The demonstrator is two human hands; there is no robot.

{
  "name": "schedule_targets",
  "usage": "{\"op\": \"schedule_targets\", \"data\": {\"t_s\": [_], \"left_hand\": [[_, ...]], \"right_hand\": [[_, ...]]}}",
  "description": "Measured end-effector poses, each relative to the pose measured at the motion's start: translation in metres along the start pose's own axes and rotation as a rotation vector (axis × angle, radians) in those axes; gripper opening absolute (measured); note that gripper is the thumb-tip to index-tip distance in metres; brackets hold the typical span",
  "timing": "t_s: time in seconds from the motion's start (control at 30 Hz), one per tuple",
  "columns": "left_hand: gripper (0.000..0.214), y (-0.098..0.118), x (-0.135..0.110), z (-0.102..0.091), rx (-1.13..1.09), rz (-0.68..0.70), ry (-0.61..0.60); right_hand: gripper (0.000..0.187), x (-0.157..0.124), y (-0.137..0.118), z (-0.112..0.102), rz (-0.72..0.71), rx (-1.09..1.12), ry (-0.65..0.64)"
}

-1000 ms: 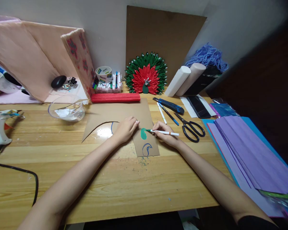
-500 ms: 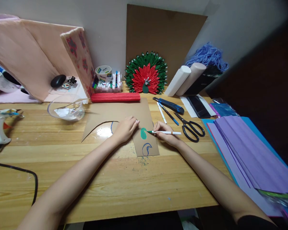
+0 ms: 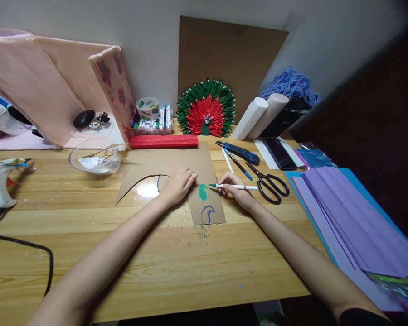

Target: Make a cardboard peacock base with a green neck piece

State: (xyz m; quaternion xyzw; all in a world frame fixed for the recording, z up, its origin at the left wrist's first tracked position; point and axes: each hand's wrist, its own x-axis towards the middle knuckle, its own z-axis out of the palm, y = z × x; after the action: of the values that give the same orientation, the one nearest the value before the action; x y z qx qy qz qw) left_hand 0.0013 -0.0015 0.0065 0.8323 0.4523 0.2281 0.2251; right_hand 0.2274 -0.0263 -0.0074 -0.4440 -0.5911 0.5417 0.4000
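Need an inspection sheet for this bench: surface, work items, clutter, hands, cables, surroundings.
Surface: wooden table, dark flecks near the cardboard's near edge.
Work items: cardboard bearing a filled green shape and a blue outline; green-tipped marker.
Clutter: scissors, blue cutter, red roll, clear bowl, purple sheets.
Left hand: rests on the cardboard.
Right hand: holds the marker; tip contact unclear.
Cables: black cord at left, from the glue gun.
Surroundings: wall, brown board standing against it, red-and-green ornament in front.
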Motion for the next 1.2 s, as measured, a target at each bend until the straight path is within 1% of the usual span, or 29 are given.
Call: {"op": "schedule_targets", "data": {"t_s": [0.13, 0.33, 0.47, 0.57, 0.77, 1.0, 1.2], "left_hand": [[0.037, 0.001, 0.000, -0.001, 0.000, 0.005, 0.002], [0.037, 0.000, -0.001, -0.001, -0.004, 0.012, 0.010], [0.037, 0.000, 0.000, -0.002, -0.011, 0.004, -0.009], [0.037, 0.001, 0.000, -0.002, -0.007, 0.002, -0.012], [0.038, 0.001, 0.001, -0.001, -0.005, 0.008, 0.002], [0.039, 0.001, 0.001, -0.002, 0.006, 0.014, 0.003], [0.037, 0.001, 0.001, -0.001, 0.003, 0.015, -0.004]], "right_hand": [[0.015, 0.006, -0.005, 0.004, 0.014, 0.028, 0.045], [0.033, 0.020, -0.007, 0.018, -0.002, -0.036, 0.093], [0.039, 0.025, -0.003, 0.025, -0.029, -0.118, 0.148], [0.039, 0.025, 0.000, 0.025, -0.041, -0.166, 0.175], [0.036, 0.023, 0.001, 0.025, -0.011, -0.146, 0.147], [0.029, 0.023, 0.003, 0.023, -0.048, -0.240, 0.156], [0.027, 0.025, 0.003, 0.022, -0.057, -0.254, 0.178]]}}
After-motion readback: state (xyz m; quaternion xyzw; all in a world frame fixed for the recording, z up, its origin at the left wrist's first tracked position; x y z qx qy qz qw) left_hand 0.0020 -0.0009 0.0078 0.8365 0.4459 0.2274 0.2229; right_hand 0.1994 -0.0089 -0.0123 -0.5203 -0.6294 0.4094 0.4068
